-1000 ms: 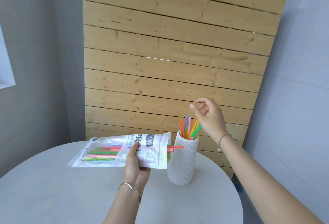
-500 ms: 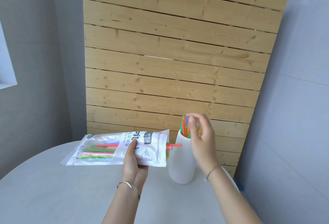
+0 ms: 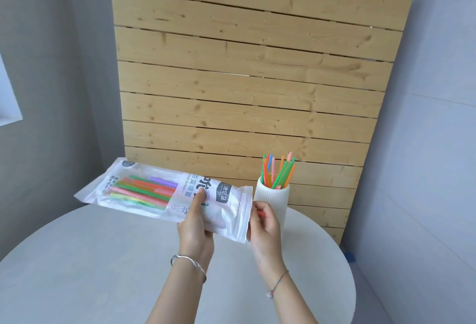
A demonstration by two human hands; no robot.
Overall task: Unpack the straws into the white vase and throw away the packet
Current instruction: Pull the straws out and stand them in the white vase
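Observation:
My left hand (image 3: 196, 228) grips a white plastic straw packet (image 3: 144, 190) above the round table, its open end toward the right. Several coloured straws (image 3: 144, 191) lie inside its clear window. My right hand (image 3: 265, 226) is at the packet's open end and pinches the tip of a red straw (image 3: 261, 213) sticking out there. Just behind that hand stands the ribbed white vase (image 3: 279, 195) with several coloured straws (image 3: 279, 171) upright in it.
The round white table (image 3: 90, 267) fills the lower view; its edge curves away at the right. A wooden slat panel (image 3: 252, 79) stands behind it between grey walls. A window edge (image 3: 7, 107) shows at the far left.
My right hand came down from the vase's top to the packet's open end and took hold of a red straw. The packet tilted, its open end now lower.

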